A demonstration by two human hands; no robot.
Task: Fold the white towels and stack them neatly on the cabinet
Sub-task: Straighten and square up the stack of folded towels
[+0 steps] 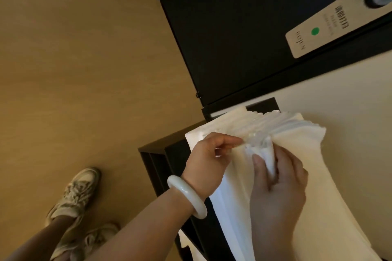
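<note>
My left grip [209,159] is closed narrow, thumb and curled fingers pinching a thin layer at the near edge of the stack of folded white terry towels [297,144]. My right grip [280,184] is just beside it, nearly touching, and holds a bunched wad of the same folded edges between the thumb and the curled fingers. The stack lies on top of the dark brown open-fronted cabinet [161,161], its layered edges fanned along the far side and its near end hanging down towards me. A smooth white stone bangle [186,196] sits on my left wrist. Down to the left, on the tan wood-grain floor [84,70], are my pale lace-up trainers [78,193]. Beyond the cabinet stands a black door [233,38], and a cream card door-hanger with a green dot [318,27] hangs from its handle.
</note>
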